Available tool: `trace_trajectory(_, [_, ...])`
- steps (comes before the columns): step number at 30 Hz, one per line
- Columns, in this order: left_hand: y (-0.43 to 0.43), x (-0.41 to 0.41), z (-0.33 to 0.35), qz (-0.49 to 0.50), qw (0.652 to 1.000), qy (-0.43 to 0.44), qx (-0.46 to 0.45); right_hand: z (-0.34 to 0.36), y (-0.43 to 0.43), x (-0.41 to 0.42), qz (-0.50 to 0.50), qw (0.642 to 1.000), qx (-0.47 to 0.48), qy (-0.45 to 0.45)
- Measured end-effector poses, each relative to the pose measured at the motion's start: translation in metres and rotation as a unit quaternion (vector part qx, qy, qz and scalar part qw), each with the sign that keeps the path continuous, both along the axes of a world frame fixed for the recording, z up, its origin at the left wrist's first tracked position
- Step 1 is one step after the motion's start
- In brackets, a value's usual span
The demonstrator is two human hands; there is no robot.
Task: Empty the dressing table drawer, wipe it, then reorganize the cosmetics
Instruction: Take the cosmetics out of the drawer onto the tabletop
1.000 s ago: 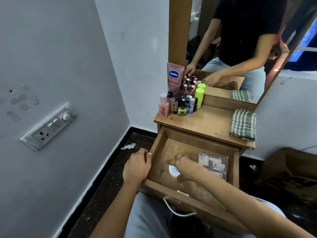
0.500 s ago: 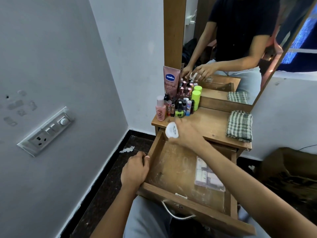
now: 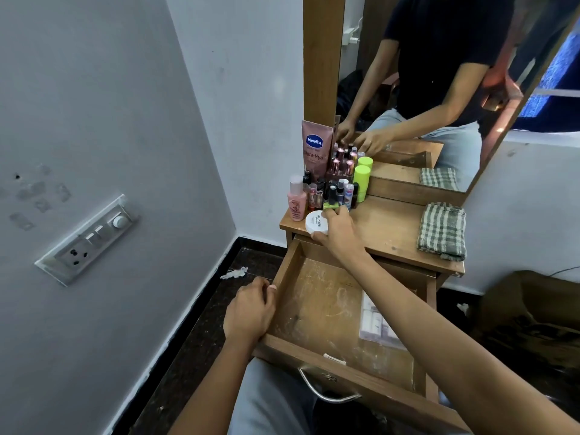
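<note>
Right hand: fingers curled round a white nail-polish tub at the tabletop's front edge, just beside the cosmetics cluster.
Left hand: grips the drawer's left wall.
Drawer: pulled open, a clear packet lying at its right side.

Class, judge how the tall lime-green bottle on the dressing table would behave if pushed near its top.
The lime-green bottle stands upright, tall and narrow, so it would probably tip rather than slide. It looks round, so once down it may roll. Small bottles crowd beside it, so a fall that way would likely topple some.
</note>
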State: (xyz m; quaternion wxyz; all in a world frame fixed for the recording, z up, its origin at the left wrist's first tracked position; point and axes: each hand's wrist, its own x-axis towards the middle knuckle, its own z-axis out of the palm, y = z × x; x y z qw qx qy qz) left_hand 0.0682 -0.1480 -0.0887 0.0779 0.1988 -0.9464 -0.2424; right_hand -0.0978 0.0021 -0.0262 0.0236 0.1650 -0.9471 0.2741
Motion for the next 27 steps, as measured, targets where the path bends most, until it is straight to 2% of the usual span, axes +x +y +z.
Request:
trace_trajectory(4, [0.0,0.0,0.001,0.004,1.0,0.0,-0.002,-0.004,0.0,0.002,0.002,1.0,-0.025,0.008])
trace_trajectory(8, [0.0,0.0,0.0,0.004,1.0,0.0,0.001,-0.002,0.006,0.01,0.018,0.999,-0.006,0.034])
trace_trajectory(11, [0.0,0.0,0.0,0.003,1.0,-0.001,0.0,-0.003,0.021,0.034,0.033,0.994,-0.052,0.086])
trace_trajectory(13, [0.0,0.0,0.0,0.002,1.0,-0.003,-0.002,-0.008,0.036,0.057,0.043,0.994,-0.067,0.072])
trace_trajectory(16, [0.001,0.0,-0.001,0.0,1.0,-0.011,-0.007,-0.027,0.067,0.082,0.066,0.997,0.032,-0.025])
trace_trajectory(19, [0.002,0.0,0.0,0.01,1.0,-0.017,-0.015,-0.047,0.101,0.094,0.068,0.974,0.166,-0.139])
trace_trajectory(22, [0.002,0.0,0.001,0.012,0.999,-0.025,-0.023,-0.06,0.127,0.097,0.082,0.95,0.252,-0.167])
trace_trajectory(27, [0.003,-0.001,0.002,0.019,0.999,-0.028,-0.022,-0.066,0.141,0.084,0.101,0.933,0.297,-0.175])
